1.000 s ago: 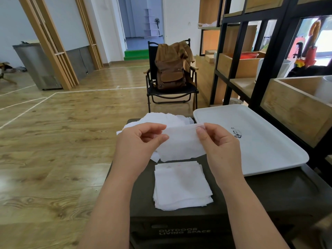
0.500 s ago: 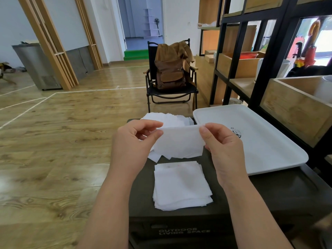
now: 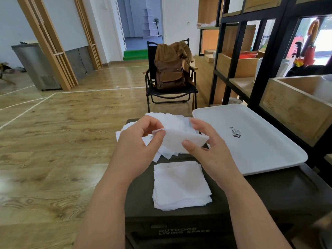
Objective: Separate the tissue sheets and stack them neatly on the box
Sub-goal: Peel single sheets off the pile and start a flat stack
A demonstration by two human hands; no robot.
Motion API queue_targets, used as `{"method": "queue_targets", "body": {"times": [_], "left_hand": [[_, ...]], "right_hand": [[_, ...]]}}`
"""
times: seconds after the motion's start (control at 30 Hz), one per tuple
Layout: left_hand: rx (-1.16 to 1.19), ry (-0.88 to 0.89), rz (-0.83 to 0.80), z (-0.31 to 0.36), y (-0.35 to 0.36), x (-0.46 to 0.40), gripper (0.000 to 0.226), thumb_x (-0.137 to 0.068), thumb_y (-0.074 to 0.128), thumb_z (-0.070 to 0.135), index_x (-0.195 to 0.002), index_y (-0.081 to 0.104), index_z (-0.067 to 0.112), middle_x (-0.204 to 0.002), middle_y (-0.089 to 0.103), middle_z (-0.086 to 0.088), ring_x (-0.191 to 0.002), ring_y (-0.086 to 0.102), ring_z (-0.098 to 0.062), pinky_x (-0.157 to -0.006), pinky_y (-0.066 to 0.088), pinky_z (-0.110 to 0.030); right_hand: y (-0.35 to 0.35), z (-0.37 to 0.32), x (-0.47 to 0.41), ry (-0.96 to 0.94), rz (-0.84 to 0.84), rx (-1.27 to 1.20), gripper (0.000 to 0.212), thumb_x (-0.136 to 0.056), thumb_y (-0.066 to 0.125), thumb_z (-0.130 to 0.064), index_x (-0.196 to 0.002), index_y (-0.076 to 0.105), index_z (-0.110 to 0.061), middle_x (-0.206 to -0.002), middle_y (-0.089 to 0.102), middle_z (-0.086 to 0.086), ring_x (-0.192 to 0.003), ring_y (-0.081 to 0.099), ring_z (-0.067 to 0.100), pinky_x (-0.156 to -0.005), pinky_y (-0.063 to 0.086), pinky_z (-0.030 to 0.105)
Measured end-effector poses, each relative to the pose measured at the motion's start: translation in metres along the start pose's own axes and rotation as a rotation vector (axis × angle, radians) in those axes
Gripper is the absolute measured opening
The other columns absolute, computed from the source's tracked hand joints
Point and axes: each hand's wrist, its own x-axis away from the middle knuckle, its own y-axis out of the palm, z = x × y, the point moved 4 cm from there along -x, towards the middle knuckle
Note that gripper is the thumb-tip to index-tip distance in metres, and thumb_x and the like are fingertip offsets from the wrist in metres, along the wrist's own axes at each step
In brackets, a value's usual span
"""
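Note:
Both hands hold one white tissue sheet (image 3: 181, 140) in the air above the dark box (image 3: 239, 198). My left hand (image 3: 138, 141) pinches its left edge between thumb and fingers. My right hand (image 3: 203, 148) grips its right side, thumb on the near face and fingers behind. The sheet now tilts flat, its top edge towards me. A neat square stack of tissues (image 3: 180, 184) lies on the box lid below the hands. A loose, untidy pile of tissues (image 3: 170, 119) lies at the far end of the box, partly hidden by my hands.
A white plastic tray (image 3: 251, 141) rests on the box's right side, against a black metal shelf unit (image 3: 260, 69) with wooden crates. A black folding chair (image 3: 170, 92) with a brown backpack stands beyond the box. Wooden floor spreads to the left.
The sheet, held upright and spread between both hands before, has tipped towards horizontal. My hands have come closer together and my right hand has shifted its hold lower on the sheet.

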Motion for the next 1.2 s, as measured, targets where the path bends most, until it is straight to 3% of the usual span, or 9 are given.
{"method": "queue_targets", "body": {"times": [0.1,0.23,0.37,0.43,0.5,0.67,0.83,0.97,1.2], "left_hand": [[0.033,-0.018,0.021,0.000,-0.002,0.000,0.013,-0.093,0.060,0.027,-0.085,0.059,0.036,-0.078,0.067,0.013,-0.076,0.060,0.000,-0.060,0.038,-0.006],[0.073,-0.139,-0.034,-0.005,-0.003,0.000,0.016,-0.095,0.059,0.028,-0.087,0.057,0.041,-0.064,0.056,0.009,-0.056,0.048,-0.003,-0.049,0.036,-0.009],[-0.102,-0.326,-0.204,-0.015,-0.003,0.005,0.017,-0.094,0.060,0.039,-0.095,0.045,0.047,-0.074,0.065,0.011,-0.051,0.052,0.004,-0.051,0.038,-0.016],[-0.164,-0.394,-0.298,-0.018,0.000,0.007,0.017,-0.093,0.060,0.040,-0.099,0.044,0.045,-0.076,0.067,0.011,-0.049,0.055,0.005,-0.056,0.039,-0.023],[-0.207,-0.454,-0.411,-0.022,0.008,0.011,0.018,-0.094,0.061,0.036,-0.101,0.045,0.040,-0.079,0.069,0.010,-0.048,0.059,0.005,-0.057,0.041,-0.024],[-0.452,-0.568,-0.513,-0.046,0.021,0.016,0.029,-0.092,0.063,0.042,-0.113,0.046,0.032,-0.093,0.065,0.006,-0.070,0.065,-0.006,-0.059,0.042,-0.024],[-0.479,-0.237,0.032,-0.052,0.012,-0.013,0.037,-0.092,0.065,0.032,-0.124,0.048,0.026,-0.114,0.062,0.004,-0.100,0.057,-0.015,-0.071,0.042,-0.028],[-0.560,-0.058,-0.106,-0.059,0.046,-0.033,0.062,-0.095,0.061,0.027,-0.151,0.033,0.025,-0.158,0.034,0.004,-0.146,0.025,-0.018,-0.115,0.023,-0.034],[-0.664,0.022,-0.103,-0.070,0.064,-0.035,0.039,-0.096,0.058,0.026,-0.134,0.057,0.030,-0.133,0.061,0.009,-0.131,0.046,-0.014,-0.099,0.019,-0.026]], "right_hand": [[0.000,-0.001,0.003,0.072,-0.032,-0.144,0.017,-0.073,0.070,-0.052,-0.090,0.069,-0.051,-0.100,0.068,-0.023,-0.099,0.064,0.004,-0.072,0.057,0.020],[-0.002,-0.007,0.007,0.172,-0.052,-0.186,0.039,-0.080,0.063,-0.053,-0.090,0.075,-0.017,-0.096,0.073,0.006,-0.095,0.068,0.025,-0.089,0.055,0.049],[-0.003,0.000,0.009,0.341,-0.110,-0.109,0.045,-0.094,0.057,-0.042,-0.095,0.066,0.002,-0.098,0.070,0.020,-0.096,0.064,0.040,-0.091,0.051,0.057],[-0.003,0.008,0.010,0.403,-0.144,0.000,0.047,-0.092,0.058,-0.039,-0.078,0.056,0.006,-0.077,0.064,0.021,-0.075,0.062,0.042,-0.074,0.059,0.046],[-0.002,0.015,0.013,0.431,-0.179,0.212,0.042,-0.090,0.060,-0.036,-0.061,0.042,-0.012,-0.055,0.042,0.003,-0.050,0.049,0.017,-0.054,0.045,0.024],[0.000,0.029,0.014,0.434,-0.148,0.668,0.028,-0.089,0.060,-0.042,-0.072,0.047,-0.024,-0.070,0.046,-0.011,-0.061,0.042,0.004,-0.051,0.028,0.020],[-0.009,0.022,0.011,0.338,0.087,0.652,0.025,-0.090,0.062,-0.042,-0.107,0.048,-0.029,-0.079,0.043,-0.017,-0.076,0.044,0.006,-0.057,0.030,0.020],[0.001,0.020,0.011,0.337,0.022,0.530,0.028,-0.091,0.062,-0.040,-0.113,0.048,-0.031,-0.094,0.058,-0.007,-0.091,0.055,0.010,-0.064,0.037,0.021],[0.003,0.017,0.010,0.278,0.011,0.430,0.019,-0.091,0.062,-0.035,-0.102,0.047,-0.036,-0.069,0.056,-0.010,-0.067,0.054,0.002,-0.054,0.031,0.011]]}}
